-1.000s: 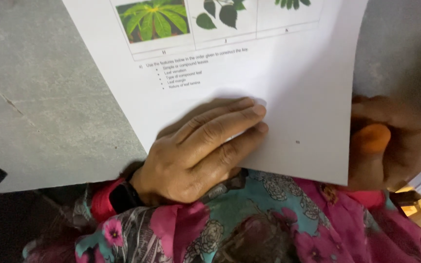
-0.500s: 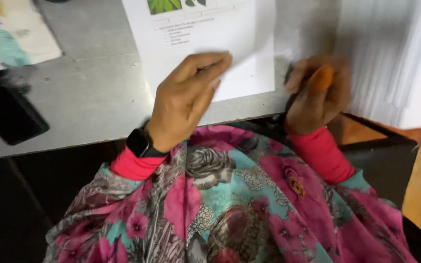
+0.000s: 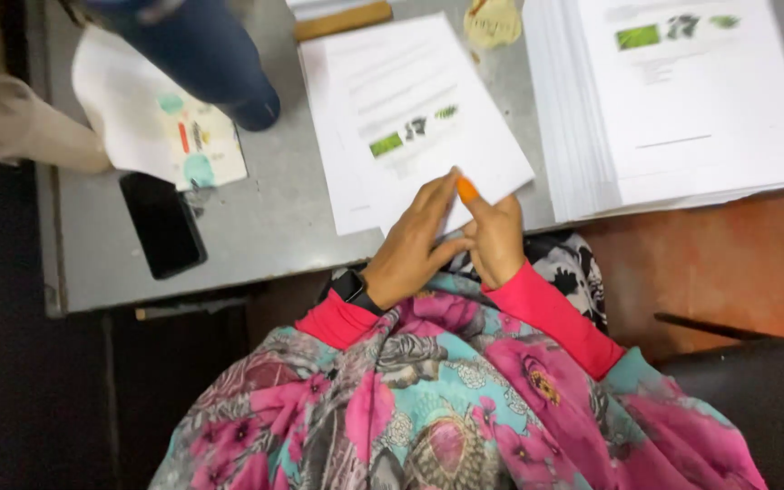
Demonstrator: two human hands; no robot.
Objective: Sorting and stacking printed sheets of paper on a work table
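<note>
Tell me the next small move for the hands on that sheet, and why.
Probably slide the loose sheet toward the tall paper stack. The left hand lies flat on its near corner, the right hand with its orange fingertip cover touches the same edge, and the sheet lies askew on the grey table.

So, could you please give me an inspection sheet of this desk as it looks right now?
Surface: grey desk, mostly covered with papers.
Job's things: small stack of printed sheets with leaf pictures, under both hands.
Clutter: tall paper stack at right; black phone lying flat; colourful leaflet; dark blue bottle; wooden ruler.
Grippers: left hand flat on the sheets, watch at the wrist; right hand touching the sheets' corner, an orange cap on one finger.
Cables: nothing seen.
Surroundings: reddish floor; dark chair edge.
</note>
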